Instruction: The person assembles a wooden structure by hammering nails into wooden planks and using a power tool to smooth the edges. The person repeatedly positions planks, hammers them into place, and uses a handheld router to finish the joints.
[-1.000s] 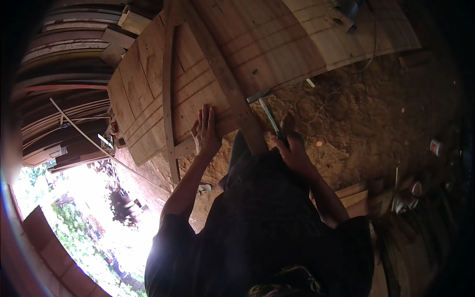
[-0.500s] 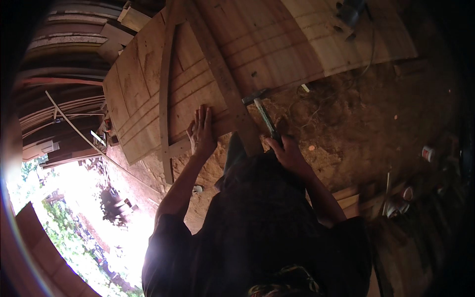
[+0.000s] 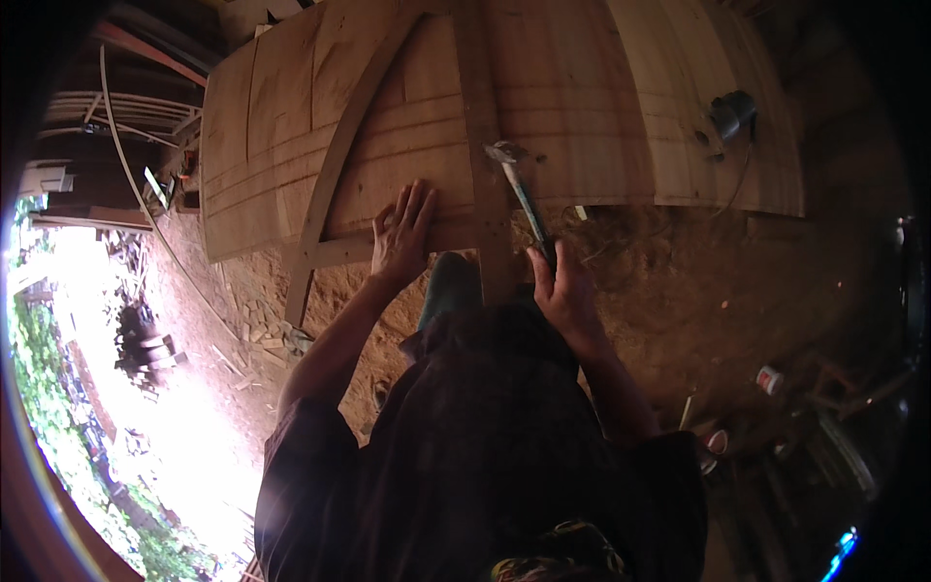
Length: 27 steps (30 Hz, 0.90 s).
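My right hand [image 3: 565, 291] is wrapped round the dark lower handle of a hammer [image 3: 525, 206]. The hammer's metal head lies over the panel, just right of the upright leg of an A-shaped wooden frame [image 3: 337, 160]. That frame rests on a large wooden panel [image 3: 572, 116] with ruled dark lines. My left hand [image 3: 401, 238] lies flat with its fingers stretched out, at the frame's crossbar between the two legs. The lower end of the upright leg comes close to my body.
A dark power tool [image 3: 731, 116] with a cord sits on the panel's right part. Brown dirt ground [image 3: 669, 291] stretches below the panel. A white container [image 3: 768, 379] lies at the right, near scrap wood. A long thin strip [image 3: 124, 155] leans at the left, and offcuts lie by the bright opening.
The view has turned, so the panel and frame now sit straighter. The hammer's head is now higher over the panel. My left hand stays at the crossbar.
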Each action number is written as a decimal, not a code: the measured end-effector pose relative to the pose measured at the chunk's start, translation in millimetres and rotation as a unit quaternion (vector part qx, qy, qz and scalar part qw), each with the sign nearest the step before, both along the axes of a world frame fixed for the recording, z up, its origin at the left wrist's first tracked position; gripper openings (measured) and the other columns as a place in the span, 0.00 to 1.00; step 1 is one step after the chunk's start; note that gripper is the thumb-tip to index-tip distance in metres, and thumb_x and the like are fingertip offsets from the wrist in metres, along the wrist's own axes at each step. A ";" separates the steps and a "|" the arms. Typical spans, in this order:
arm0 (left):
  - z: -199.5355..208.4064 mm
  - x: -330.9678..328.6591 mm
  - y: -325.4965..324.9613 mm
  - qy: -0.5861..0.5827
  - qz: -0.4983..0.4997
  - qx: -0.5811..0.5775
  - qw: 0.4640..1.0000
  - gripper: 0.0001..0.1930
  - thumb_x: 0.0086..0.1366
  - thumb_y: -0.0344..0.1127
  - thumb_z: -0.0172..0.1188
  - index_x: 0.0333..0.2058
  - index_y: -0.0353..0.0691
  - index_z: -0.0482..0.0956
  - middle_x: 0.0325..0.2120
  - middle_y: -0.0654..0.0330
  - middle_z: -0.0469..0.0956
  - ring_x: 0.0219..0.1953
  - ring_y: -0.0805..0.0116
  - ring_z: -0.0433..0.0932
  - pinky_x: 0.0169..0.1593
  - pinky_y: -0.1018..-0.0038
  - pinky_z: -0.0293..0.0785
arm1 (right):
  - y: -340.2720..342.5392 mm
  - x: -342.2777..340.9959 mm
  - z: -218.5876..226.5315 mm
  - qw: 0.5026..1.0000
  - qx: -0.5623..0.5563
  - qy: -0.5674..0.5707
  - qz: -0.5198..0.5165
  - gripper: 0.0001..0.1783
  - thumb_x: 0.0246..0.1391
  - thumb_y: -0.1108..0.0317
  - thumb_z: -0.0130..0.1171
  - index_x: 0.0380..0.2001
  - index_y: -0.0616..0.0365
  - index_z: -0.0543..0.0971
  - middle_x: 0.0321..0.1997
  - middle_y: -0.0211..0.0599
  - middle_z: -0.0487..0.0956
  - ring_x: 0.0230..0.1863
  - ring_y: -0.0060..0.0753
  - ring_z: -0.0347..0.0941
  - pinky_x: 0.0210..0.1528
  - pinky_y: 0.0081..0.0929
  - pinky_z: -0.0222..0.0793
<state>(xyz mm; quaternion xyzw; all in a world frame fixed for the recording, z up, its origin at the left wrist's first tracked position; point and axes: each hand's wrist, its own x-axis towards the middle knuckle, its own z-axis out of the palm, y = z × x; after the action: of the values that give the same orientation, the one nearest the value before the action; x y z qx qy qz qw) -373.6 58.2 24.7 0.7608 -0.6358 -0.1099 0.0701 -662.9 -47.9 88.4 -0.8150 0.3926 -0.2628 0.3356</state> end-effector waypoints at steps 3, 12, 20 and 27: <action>-1.3 -0.1 0.2 0.015 0.005 -0.021 1.000 0.49 0.63 0.26 0.64 0.81 0.46 0.53 0.83 0.50 0.50 0.84 0.52 0.50 0.78 0.47 0.49 | 3.2 2.9 -8.9 0.996 -0.006 0.085 -0.006 0.14 0.75 0.61 0.59 0.50 0.63 0.74 0.29 0.53 0.82 0.29 0.65 0.83 0.26 0.50 0.77; 0.0 -0.7 -1.0 0.019 0.007 -0.021 1.000 0.49 0.59 0.23 0.62 0.80 0.47 0.56 0.83 0.53 0.51 0.84 0.54 0.52 0.78 0.47 0.52 | 10.7 8.8 -8.7 0.993 -0.013 0.106 -0.041 0.15 0.76 0.60 0.57 0.46 0.63 0.74 0.27 0.56 0.81 0.30 0.67 0.81 0.28 0.55 0.75; 3.2 3.3 0.0 0.012 -0.010 -0.002 1.000 0.55 0.55 0.22 0.68 0.81 0.46 0.52 0.83 0.50 0.50 0.83 0.52 0.52 0.78 0.47 0.51 | 2.8 8.6 -18.9 0.989 0.010 0.142 -0.027 0.17 0.75 0.56 0.58 0.47 0.62 0.75 0.28 0.57 0.81 0.33 0.69 0.81 0.32 0.59 0.74; -8.7 3.8 2.6 0.000 -0.009 -0.036 0.999 0.57 0.53 0.22 0.69 0.81 0.45 0.53 0.82 0.51 0.51 0.83 0.52 0.53 0.76 0.48 0.53 | -29.8 44.4 -25.1 0.994 0.039 0.078 -0.060 0.22 0.76 0.54 0.57 0.56 0.63 0.76 0.28 0.59 0.81 0.32 0.71 0.80 0.31 0.56 0.73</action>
<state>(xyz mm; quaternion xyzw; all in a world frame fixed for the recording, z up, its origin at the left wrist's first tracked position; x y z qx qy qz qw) -369.8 60.8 16.0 0.7519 -0.6463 -0.0878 0.0961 -618.5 -77.7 63.3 -0.7943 0.4757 -0.2026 0.3189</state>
